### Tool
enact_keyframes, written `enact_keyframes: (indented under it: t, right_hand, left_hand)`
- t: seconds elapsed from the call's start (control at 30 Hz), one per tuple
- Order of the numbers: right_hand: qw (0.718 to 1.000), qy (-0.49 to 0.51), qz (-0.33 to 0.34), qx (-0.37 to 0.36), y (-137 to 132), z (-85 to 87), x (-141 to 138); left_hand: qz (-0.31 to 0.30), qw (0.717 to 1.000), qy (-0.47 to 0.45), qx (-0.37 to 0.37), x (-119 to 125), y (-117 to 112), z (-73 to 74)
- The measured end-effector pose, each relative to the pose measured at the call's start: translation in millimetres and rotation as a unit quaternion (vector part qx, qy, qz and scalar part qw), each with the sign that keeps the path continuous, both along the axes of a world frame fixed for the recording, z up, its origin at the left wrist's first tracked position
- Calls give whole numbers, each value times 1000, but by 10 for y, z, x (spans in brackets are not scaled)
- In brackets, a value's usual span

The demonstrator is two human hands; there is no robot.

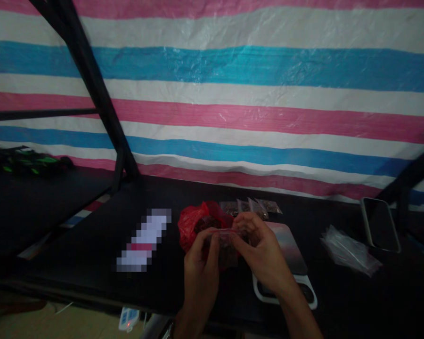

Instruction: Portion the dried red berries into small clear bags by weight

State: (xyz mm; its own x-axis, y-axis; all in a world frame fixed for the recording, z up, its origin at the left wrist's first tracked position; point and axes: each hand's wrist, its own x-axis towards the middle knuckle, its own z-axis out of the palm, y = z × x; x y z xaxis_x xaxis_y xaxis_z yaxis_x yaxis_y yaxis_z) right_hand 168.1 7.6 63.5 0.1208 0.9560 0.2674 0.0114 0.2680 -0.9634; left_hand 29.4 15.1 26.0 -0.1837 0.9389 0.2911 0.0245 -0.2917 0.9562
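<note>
Between my two hands is a small clear zip bag [228,253] with dark contents in its lower part. My left hand [203,263] pinches the bag's top edge at its left side. On the other side, the thumb and fingers of my right hand [259,247] pinch the same edge. Just behind the hands sits an open red plastic bag [191,221] with dark brown material inside. Under my right forearm lies a kitchen scale [289,249] with a metal plate and white body, partly covered by the arm. Several filled zip bags [257,207] lie in a row behind.
A pile of flat clear bags [349,249] lies to the right, beside a phone [380,223]. At left on the black table [81,245] is a blurred-out pale item [144,242]. A green and black toy car [35,160] stands far left. Black metal posts [95,89] frame the striped sheet.
</note>
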Motion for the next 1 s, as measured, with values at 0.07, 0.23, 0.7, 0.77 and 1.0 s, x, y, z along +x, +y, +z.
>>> enact_keyframes:
  t: [0.07,0.23,0.7,0.77,1.0]
  right_hand:
    - [1000,-7,0,-3,15,12,-35]
    - [999,-35,23,-11,26,53,-105]
    - [999,-29,29,-15,1,109,-128]
    - [999,-12,38,-22,6,119,-98]
    - [999,-31,12,2,-11,139,-90]
  left_hand:
    - [3,1000,0,-9,-25,15,-4]
    - [4,1000,2,-9,-85,28,1]
    - [-64,992,60,89,-236,30,101]
    - [-61,993,61,75,-229,21,92]
    - [-44,998,38,31,-141,-3,81]
